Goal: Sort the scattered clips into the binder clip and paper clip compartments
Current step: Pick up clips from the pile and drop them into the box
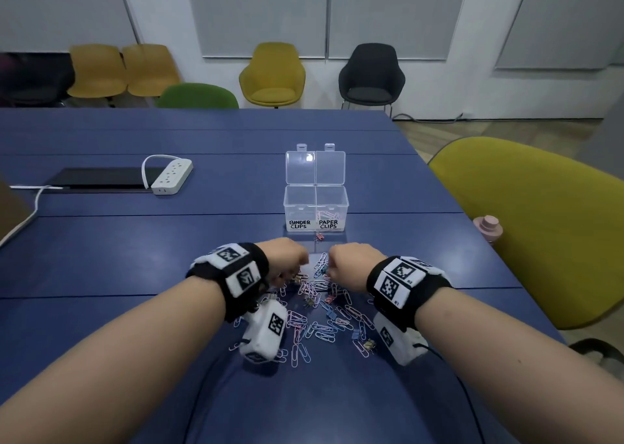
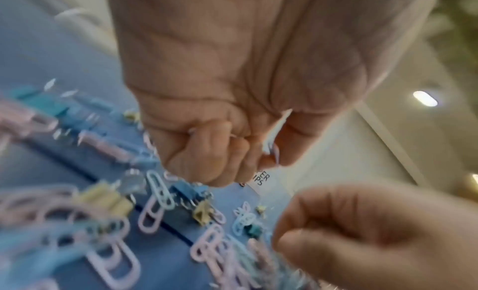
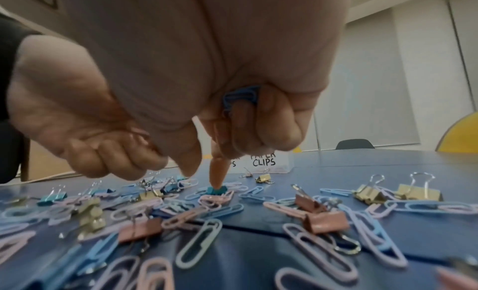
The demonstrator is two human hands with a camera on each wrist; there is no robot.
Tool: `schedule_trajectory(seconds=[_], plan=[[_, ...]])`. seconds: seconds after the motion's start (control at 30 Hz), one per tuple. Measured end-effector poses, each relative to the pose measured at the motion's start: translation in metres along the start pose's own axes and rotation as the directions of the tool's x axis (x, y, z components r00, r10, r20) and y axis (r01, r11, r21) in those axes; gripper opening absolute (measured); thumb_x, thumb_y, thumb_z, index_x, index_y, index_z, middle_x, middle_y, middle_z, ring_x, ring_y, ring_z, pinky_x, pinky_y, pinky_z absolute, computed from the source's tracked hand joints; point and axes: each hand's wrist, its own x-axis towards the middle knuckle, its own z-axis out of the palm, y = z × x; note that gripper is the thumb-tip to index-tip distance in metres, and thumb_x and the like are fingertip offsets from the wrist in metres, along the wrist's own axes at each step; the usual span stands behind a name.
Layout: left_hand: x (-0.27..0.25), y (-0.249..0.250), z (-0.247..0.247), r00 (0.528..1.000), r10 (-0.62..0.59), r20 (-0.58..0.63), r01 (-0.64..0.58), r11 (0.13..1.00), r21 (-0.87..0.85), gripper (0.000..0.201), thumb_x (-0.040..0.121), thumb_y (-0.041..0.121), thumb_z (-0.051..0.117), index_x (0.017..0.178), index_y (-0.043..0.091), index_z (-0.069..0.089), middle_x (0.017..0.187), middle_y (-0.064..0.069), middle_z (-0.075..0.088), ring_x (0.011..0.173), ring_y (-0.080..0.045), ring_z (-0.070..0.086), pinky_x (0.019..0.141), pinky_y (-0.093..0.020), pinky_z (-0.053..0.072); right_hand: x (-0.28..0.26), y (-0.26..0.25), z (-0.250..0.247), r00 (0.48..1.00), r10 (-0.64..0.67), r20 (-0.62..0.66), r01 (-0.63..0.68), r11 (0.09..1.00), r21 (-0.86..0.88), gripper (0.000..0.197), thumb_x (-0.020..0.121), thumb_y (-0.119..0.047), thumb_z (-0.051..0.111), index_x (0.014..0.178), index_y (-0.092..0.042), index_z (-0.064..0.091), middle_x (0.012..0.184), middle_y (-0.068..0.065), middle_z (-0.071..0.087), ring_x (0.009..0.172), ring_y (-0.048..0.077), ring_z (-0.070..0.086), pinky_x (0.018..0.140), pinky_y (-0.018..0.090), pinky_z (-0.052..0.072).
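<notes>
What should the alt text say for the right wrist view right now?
Seen from below, the right hand holds blue paper clips tucked under its curled fingers while its index fingertip touches a small teal binder clip on the blue table. Pastel paper clips and gold, pink and teal binder clips lie scattered around; a "PAPER CLIPS" label shows behind.

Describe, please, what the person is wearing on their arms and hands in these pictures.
Both forearms are bare, with no sleeves or gloves. Behind the left hand and the right hand sits a black wristband carrying white panels printed with black square-pattern markers. A white padded camera unit with similar markers hangs under each wrist, with thin black cables trailing back.
</notes>
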Motion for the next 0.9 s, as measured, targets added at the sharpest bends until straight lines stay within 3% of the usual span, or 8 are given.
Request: schedule_trajectory(seconds=[0.1, 0.27, 0.43, 0.57, 0.6, 0.67, 0.77, 0.9], plan=[[-0.005, -0.01, -0.01, 0.985, -0.063, 0.163, 0.148, 0.798, -0.585, 0.024, 0.084, 0.013, 0.032, 0.06, 0.018, 0.032, 0.052, 0.002, 0.029, 0.042, -0.011, 0.022, 0.038, -0.015, 0.014, -0.001, -0.002, 0.001, 1.0, -0.017, 0.015, 0.018, 0.998, -0.067, 0.03, 0.088, -0.036, 0.06, 0.106, -0.011, 0.06, 0.108, 0.008, 0.065, 0.097, 0.028, 0.062, 0.074, 0.031, 0.046], [-0.007, -0.021, -0.014, 0.974, 0.022, 0.226, 0.179, 0.533, -0.827, 0.027, 0.086, 0.016, 0.034, 0.058, 0.016, 0.031, 0.049, 0.002, 0.034, 0.035, -0.01, 0.029, 0.033, -0.016, 0.016, 0.003, -0.008, 0.004, 0.998, -0.026, 0.049, 0.032, 0.993, -0.111, 0.022, 0.09, -0.024, 0.056, 0.105, -0.01, 0.062, 0.109, 0.011, 0.065, 0.089, 0.029, 0.059, 0.077, 0.035, 0.05], [-0.008, -0.02, -0.012, 0.98, -0.053, 0.193, 0.182, 0.634, -0.752, 0.016, 0.085, 0.009, 0.036, 0.069, 0.011, 0.037, 0.056, -0.003, 0.042, 0.037, -0.01, 0.033, 0.03, -0.017, 0.024, 0.0, -0.007, 0.0, 0.999, -0.029, 0.042, 0.031, 0.999, -0.043, 0.023, 0.091, -0.02, 0.052, 0.101, -0.004, 0.065, 0.104, 0.014, 0.067, 0.084, 0.029, 0.06, 0.073, 0.032, 0.048], [-0.012, -0.018, -0.02, 0.981, -0.121, 0.149, 0.186, 0.79, -0.584, 0.018, 0.09, 0.006, 0.037, 0.073, 0.008, 0.042, 0.06, -0.005, 0.045, 0.036, -0.009, 0.033, 0.032, -0.015, 0.025, -0.007, 0.011, -0.011, 0.995, 0.03, 0.097, -0.061, 0.939, 0.339, 0.02, 0.09, -0.021, 0.051, 0.072, -0.012, 0.053, 0.071, 0.006, 0.055, 0.062, 0.022, 0.05, 0.055, 0.027, 0.04], [-0.014, -0.017, -0.023, 0.981, -0.126, 0.144, 0.186, 0.807, -0.561, 0.019, 0.091, 0.005, 0.037, 0.073, 0.008, 0.043, 0.06, -0.005, 0.046, 0.038, -0.009, 0.034, 0.032, -0.015, 0.026, -0.009, 0.016, -0.012, 0.99, 0.047, 0.133, -0.111, 0.84, 0.531, 0.021, 0.089, -0.02, 0.05, 0.068, -0.016, 0.048, 0.064, 0.002, 0.048, 0.054, 0.018, 0.043, 0.048, 0.024, 0.034], [-0.016, -0.016, -0.031, 0.984, -0.118, 0.132, 0.173, 0.813, -0.556, 0.021, 0.093, 0.004, 0.037, 0.073, 0.007, 0.044, 0.06, -0.006, 0.048, 0.041, -0.01, 0.038, 0.033, -0.015, 0.029, -0.014, 0.026, -0.012, 0.978, 0.048, 0.204, -0.205, 0.427, 0.881, 0.024, 0.089, -0.012, 0.044, 0.067, -0.017, 0.039, 0.057, -0.001, 0.036, 0.044, 0.012, 0.028, 0.043, 0.019, 0.019], [-0.02, -0.014, -0.039, 0.985, -0.079, 0.156, 0.164, 0.727, -0.667, 0.023, 0.094, 0.004, 0.037, 0.074, 0.005, 0.046, 0.065, -0.007, 0.049, 0.037, -0.011, 0.046, 0.032, -0.014, 0.032, -0.025, 0.041, -0.009, 0.978, -0.025, 0.207, -0.208, -0.201, 0.957, 0.02, 0.089, -0.009, 0.036, 0.07, -0.015, 0.036, 0.06, 0.002, 0.041, 0.041, 0.011, 0.031, 0.04, 0.017, 0.016], [-0.018, -0.013, -0.043, 0.977, -0.013, 0.212, 0.174, 0.62, -0.765, 0.023, 0.093, 0.008, 0.038, 0.071, 0.008, 0.046, 0.062, -0.004, 0.046, 0.038, -0.011, 0.044, 0.032, -0.015, 0.032, -0.032, 0.051, -0.003, 0.99, -0.053, 0.128, -0.137, -0.526, 0.839, 0.015, 0.08, -0.015, 0.037, 0.066, -0.012, 0.042, 0.069, 0.011, 0.053, 0.045, 0.017, 0.046, 0.038, 0.016, 0.023]])
